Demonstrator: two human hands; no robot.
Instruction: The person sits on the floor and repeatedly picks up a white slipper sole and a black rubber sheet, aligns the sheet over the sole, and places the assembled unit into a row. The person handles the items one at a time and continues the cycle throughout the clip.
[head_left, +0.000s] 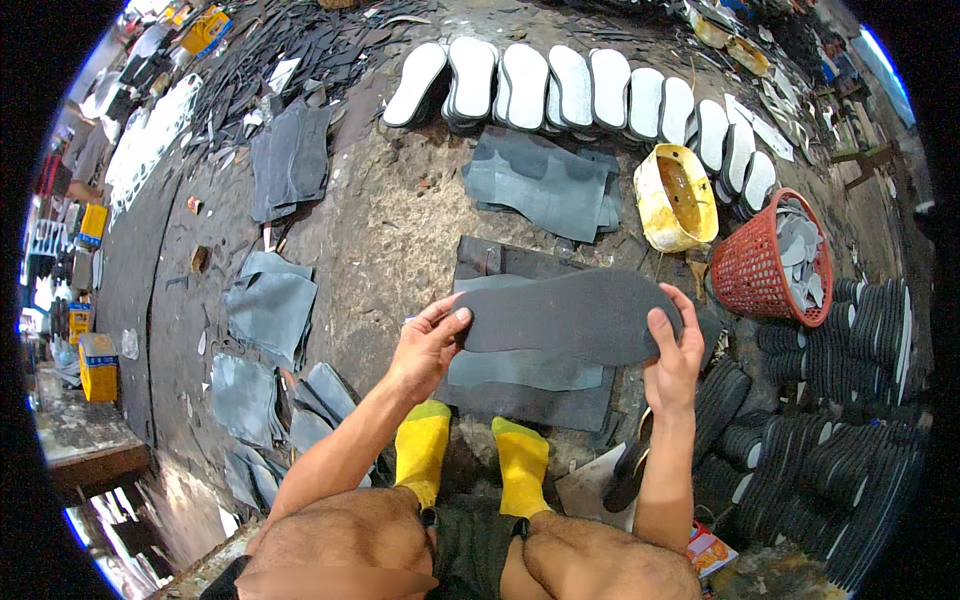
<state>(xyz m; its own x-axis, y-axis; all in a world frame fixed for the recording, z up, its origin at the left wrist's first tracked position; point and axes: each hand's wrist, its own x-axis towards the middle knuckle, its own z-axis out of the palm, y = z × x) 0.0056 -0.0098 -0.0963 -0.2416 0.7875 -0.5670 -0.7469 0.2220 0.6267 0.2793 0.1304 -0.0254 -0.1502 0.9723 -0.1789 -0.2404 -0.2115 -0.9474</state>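
Between my two hands I hold a dark grey shoe sole (pixel 560 315) flat and lengthwise, above the floor. My left hand (pixel 432 345) pinches its left end, thumb on top. At the other end my right hand (pixel 675 350) grips the rim, with the thumb on the upper face and fingers curled round the edge. Beneath the sole lie blue-grey sheets (pixel 540 372) on a dark mat (pixel 540 408). More cut grey sheets (pixel 545 185) are stacked just beyond.
White-topped soles (pixel 522 85) stand in a row of piles at the far side. A yellow tub (pixel 665 225) of amber liquid and a red basket (pixel 745 265) of scraps stand to the right. Dark soles (pixel 850 460) are stacked near right; grey sheets (pixel 270 310) lie left.
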